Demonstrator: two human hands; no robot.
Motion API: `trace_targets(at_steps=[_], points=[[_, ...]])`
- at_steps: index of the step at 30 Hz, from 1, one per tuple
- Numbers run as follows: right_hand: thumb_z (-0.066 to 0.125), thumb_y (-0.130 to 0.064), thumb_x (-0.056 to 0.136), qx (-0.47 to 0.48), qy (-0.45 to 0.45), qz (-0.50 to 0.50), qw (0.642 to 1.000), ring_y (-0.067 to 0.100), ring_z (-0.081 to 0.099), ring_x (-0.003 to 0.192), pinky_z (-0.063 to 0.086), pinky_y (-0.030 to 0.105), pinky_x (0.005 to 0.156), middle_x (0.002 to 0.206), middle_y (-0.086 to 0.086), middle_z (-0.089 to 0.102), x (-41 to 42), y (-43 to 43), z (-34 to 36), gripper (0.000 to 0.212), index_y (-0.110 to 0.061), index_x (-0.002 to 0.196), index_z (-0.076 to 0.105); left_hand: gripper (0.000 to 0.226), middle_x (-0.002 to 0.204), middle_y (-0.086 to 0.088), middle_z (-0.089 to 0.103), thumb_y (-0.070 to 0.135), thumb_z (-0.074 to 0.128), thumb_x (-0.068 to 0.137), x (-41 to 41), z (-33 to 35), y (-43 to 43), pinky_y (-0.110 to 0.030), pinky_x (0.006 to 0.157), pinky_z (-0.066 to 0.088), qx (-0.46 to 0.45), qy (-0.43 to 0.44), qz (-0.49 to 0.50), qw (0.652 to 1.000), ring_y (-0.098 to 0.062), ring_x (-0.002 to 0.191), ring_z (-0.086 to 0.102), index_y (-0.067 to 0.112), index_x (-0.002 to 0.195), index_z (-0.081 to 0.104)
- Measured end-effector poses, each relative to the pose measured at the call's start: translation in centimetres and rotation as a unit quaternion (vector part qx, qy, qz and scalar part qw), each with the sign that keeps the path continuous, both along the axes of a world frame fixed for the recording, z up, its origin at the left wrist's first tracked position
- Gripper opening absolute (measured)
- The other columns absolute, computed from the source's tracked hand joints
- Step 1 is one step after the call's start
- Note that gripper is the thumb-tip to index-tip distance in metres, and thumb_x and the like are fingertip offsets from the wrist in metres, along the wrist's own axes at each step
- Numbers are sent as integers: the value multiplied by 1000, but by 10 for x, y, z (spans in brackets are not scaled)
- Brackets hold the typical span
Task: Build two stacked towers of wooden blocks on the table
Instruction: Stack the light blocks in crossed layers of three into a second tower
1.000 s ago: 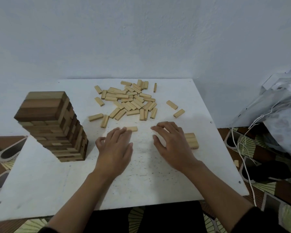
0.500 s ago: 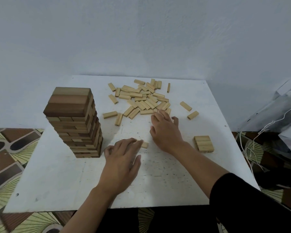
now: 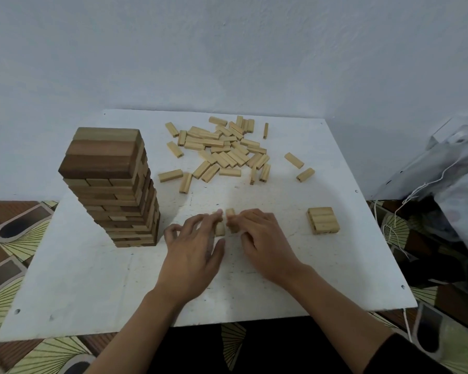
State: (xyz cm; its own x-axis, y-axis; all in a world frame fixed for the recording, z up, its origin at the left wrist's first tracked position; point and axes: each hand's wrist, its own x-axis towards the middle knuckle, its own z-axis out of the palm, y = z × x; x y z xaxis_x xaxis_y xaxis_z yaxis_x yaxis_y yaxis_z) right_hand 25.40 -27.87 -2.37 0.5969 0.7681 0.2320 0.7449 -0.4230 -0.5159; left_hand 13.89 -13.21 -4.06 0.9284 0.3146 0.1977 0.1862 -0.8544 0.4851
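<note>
A tall tower of wooden blocks [image 3: 114, 190] stands on the left of the white table [image 3: 92, 279], its top layers darker brown. Several loose pale blocks [image 3: 222, 149] lie scattered at the back middle. A flat layer of three pale blocks [image 3: 323, 220] lies to the right. In the middle, my left hand [image 3: 192, 252] and my right hand [image 3: 265, 244] meet fingertip to fingertip. The left fingers hold one small pale block [image 3: 220, 228]; the right fingers pinch another pale block [image 3: 230, 214] beside it. Both blocks are partly hidden by fingers.
A pale wall rises just behind the table. At the right edge lies a grey plastic-covered heap [image 3: 454, 168] with white cords [image 3: 405, 211] hanging down. Patterned floor [image 3: 8, 233] shows left and below the table. Two single blocks [image 3: 299, 167] lie apart at the right back.
My right hand drew back from the loose pile toward the middle with a block, and both hands came together around two blocks. The camera view shifted slightly.
</note>
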Motion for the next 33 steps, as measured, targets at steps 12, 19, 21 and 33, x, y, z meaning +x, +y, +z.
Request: trace_targets(at_steps=[12,19,21,33], points=[[49,-4,94,-15,-6,-89,996,19,49,119,46,36,99,127,4,51,37,22,26,43,-10,136,58,47,157,15,42,46,38,103,-1,0,1,-47,101,25,36,10,-35,999,-14,143,37,38,149,43],[40,-16,98,-173,-45,-138,974,28,43,117,43,42,91,128,8,45,69,41,25,48,-16,146,42,47,158,15,40,43,41,103,0,-1,2,-47,100,26,61,25,-37,997,-14,143,37,38,149,44],[40,-16,97,-181,-49,-148,971,28,44,119,42,43,93,130,8,48,71,42,21,43,-14,139,49,47,158,15,40,43,40,103,1,-2,3,-46,100,25,63,25,-38,997,-15,143,37,37,149,45],[66,-16,95,44,20,-131,990,10,60,82,55,37,78,95,-4,67,11,0,5,14,-13,104,76,46,156,16,43,43,47,102,1,-2,3,-41,98,25,61,11,-27,998,-14,140,39,36,147,47]])
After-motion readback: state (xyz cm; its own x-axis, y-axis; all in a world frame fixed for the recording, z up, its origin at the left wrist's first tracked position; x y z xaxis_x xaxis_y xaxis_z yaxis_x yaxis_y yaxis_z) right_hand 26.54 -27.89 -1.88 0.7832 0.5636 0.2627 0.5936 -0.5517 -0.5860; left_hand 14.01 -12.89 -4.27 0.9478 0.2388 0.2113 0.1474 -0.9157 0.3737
